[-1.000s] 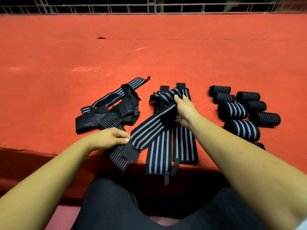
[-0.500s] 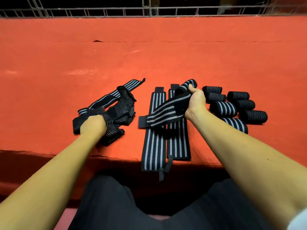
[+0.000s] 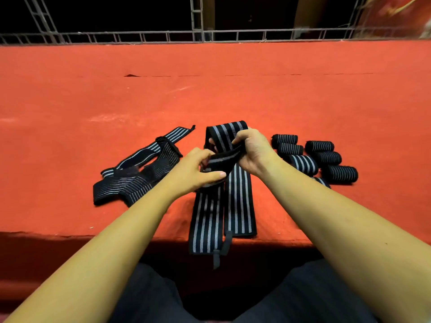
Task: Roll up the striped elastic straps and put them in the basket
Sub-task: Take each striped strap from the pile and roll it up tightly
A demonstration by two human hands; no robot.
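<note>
Grips one striped strap (image 3: 225, 136) w/ both hands, held clear of the red cloth (image 3: 210, 94), approx. mid-frame. W/ L hand (image 3: 193, 170), pinches the strap's lower, folded part: thumb stretched along the near side, fingers curled behind the fabric. W/ R hand (image 3: 253, 152), clamps the upper part, fingers wrapped over the top edge, far end of the strap upright behind the knuckles, stripes toward the camera. Hands close together, only the fold btwn them.

Directly beneath, on the cloth: two flat straps side by side, lengthwise toward the body. Left flat strap (image 3: 205, 220) hanging past the cloth's near edge, w/ a grey loop tab (image 3: 217, 258) dangling at its end; right flat strap (image 3: 240, 206) touching it along one side, stopping just at that edge.

L of the hands: loose pile (image 3: 137, 176) of unrolled straps, tangled, one striped end pointing far-right.

R of the hands: rolled straps (image 3: 326, 158), short cylinders on their sides, packed close, several touching; approx. seven, nearest one partly hidden by the R forearm (image 3: 338, 217). Rolls apart from the flat pair, R wrist crossing the gap.

Along the cloth's far edge: grey metal railing (image 3: 200, 36), dark behind. At the bottom of the view: dark trousers (image 3: 233, 299).
</note>
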